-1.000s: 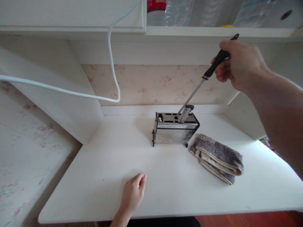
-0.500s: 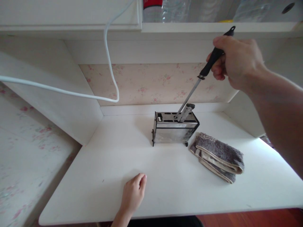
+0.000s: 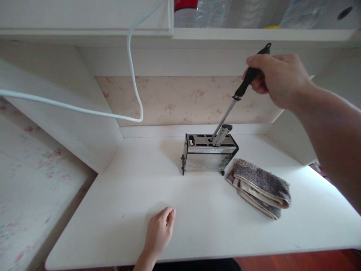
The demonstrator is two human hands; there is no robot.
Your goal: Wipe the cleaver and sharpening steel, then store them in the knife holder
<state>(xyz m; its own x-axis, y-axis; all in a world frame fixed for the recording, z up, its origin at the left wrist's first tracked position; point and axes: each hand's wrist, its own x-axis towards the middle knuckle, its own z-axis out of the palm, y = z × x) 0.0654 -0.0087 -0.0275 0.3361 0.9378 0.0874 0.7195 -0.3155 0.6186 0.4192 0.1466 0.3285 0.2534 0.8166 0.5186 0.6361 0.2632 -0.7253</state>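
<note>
So far, your right hand (image 3: 278,79) has its fingers (image 3: 258,62) wrapped tight round the black handle of the long steel sharpening rod (image 3: 239,94). The rod's tip sits in a slot on top of the rectangular stainless-steel knife block (image 3: 208,156) at frame centre, with most of the shaft above it, leaning up to the right; I judge the seating only begun. Your left hand (image 3: 158,233) lies loosely curled on the white worktop (image 3: 113,210), lower centre, holding nothing. Count: one rod, one block, one metal-handled tool (image 3: 222,132) already slotted, one folded grey towel (image 3: 261,188) just right of the block.
</note>
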